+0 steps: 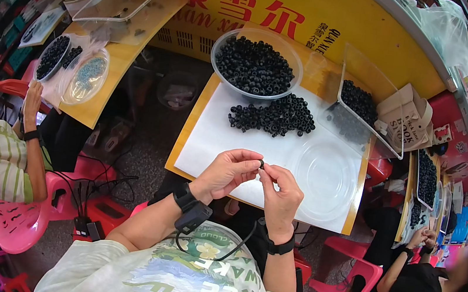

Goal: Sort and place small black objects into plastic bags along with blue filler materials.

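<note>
Over the near edge of the white sheet (211, 143), my two hands meet at the fingertips. A small black piece (261, 164) shows between them, pinched by my left hand (230, 174) at thumb and forefinger. My right hand (281, 202) is closed just below and right of it, its fingertips touching the piece; whether it holds a second part is hidden. Beyond the hands lies a loose pile of black round pieces (273, 114), several with holes. Behind the pile, a clear round tub (214, 63) is heaped with similar pieces (254, 63).
An empty-looking clear round lid (327, 179) lies on the sheet at right. Beside it leans a clear bin (389, 137) with black pieces. A canvas bag (406, 118) stands behind. People sit at tables left (2, 157) and right (413, 288). Pink chairs (10, 226) flank me.
</note>
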Demonstrator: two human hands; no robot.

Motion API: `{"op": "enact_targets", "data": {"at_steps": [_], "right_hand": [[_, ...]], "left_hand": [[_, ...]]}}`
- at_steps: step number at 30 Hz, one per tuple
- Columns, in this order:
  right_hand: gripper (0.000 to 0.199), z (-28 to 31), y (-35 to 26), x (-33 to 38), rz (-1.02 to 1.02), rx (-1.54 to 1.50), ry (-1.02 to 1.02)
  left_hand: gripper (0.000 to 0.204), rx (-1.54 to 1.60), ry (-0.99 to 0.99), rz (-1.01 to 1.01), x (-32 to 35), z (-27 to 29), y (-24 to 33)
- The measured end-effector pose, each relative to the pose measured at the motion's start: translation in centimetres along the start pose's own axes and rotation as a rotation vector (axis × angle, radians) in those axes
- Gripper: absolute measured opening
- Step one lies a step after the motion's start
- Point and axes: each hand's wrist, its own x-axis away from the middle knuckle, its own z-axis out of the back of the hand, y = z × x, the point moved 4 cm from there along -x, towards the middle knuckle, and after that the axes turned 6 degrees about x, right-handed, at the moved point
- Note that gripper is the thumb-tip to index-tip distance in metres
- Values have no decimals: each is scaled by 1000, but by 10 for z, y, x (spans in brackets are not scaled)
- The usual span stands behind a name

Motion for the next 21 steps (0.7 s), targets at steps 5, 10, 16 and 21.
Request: {"op": "enact_targets", "data": {"at_steps": [5,10,16,21], "right_hand": [[22,8,9,-4,-141,-151,-129],[29,15,19,-2,70,-119,-287],[25,23,16,15,77,-19,-263],[25,34,16,16,19,-35,-318]], "left_hand": [[31,-31,-80,116,-2,-1,1],[53,-22,-140,312,4,0,-6],[48,-11,-144,428,9,1,-22],[45,56,-150,439,11,6,-37]]}}
